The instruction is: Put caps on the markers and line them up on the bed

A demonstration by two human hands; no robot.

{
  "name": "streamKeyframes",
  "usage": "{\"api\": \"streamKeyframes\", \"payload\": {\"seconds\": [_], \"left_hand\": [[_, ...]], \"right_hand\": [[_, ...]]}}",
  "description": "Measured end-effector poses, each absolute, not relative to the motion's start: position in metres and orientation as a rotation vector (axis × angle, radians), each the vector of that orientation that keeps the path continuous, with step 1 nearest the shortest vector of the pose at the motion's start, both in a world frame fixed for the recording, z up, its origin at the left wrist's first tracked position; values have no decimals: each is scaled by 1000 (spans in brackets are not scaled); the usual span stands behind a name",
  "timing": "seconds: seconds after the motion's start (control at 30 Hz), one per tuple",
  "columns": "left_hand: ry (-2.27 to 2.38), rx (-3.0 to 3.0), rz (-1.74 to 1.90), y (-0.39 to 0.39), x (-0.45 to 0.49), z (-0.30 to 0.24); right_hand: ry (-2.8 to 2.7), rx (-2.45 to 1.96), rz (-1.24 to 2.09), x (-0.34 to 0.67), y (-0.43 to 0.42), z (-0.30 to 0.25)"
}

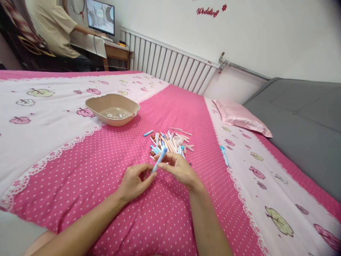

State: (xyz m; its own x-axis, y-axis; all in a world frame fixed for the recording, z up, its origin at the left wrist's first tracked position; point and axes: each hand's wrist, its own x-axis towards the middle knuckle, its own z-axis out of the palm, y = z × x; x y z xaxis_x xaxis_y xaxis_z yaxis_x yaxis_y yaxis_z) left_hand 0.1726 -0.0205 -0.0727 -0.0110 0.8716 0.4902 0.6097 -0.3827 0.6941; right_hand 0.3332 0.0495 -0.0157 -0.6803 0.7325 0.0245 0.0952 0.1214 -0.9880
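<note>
If judged by looks alone, should handle light & stiff, prob. smooth plastic, so a bit slippery and apt to roll, tho not v. fragile: a blue pen tube (pixel 159 160), held apparently just above the bed (pixel 80 177), running from 7 o'clock up to 1. See left hand (pixel 135 180) w/ fingers narrowed on the low end, right hand (pixel 181 170) w/ fingers pinching nr the middle. Best take hold mid-barrel, thumb opp. index; squeeze gently, esp. if hollow. Note pile of pens (pixel 170 144) just beyond at 12 to 1 o'clock, tan basin (pixel 99 113) at 10, two blue pens (pixel 224 156) well apart at 3.

Can't see the extreme low end, hidden under left fingertips, nor tell cap from barrel. Can't see the pile's near edge, blocked by right hand, nor count overlapping pcs there. Can't ID white bits (pixel 120 116) in the basin: too small.
</note>
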Motion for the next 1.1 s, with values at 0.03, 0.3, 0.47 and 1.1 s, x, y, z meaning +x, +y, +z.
{"api": "streamKeyframes", "payload": {"seconds": [0.03, 0.3, 0.47, 1.1], "left_hand": [[1545, 1991, 1341, -20, 173, -73], [1567, 2012, 1310, -20, 172, -74], [1612, 2003, 1315, -21, 173, -73], [1523, 2011, 1247, -24, 171, -65]], "right_hand": [[-1887, -789, 1612, 334, 49, -16], [-1884, -833, 1543, 331, 52, -20], [-1890, -909, 1435, 328, 52, -21], [-1849, -865, 1493, 326, 50, -20]]}}
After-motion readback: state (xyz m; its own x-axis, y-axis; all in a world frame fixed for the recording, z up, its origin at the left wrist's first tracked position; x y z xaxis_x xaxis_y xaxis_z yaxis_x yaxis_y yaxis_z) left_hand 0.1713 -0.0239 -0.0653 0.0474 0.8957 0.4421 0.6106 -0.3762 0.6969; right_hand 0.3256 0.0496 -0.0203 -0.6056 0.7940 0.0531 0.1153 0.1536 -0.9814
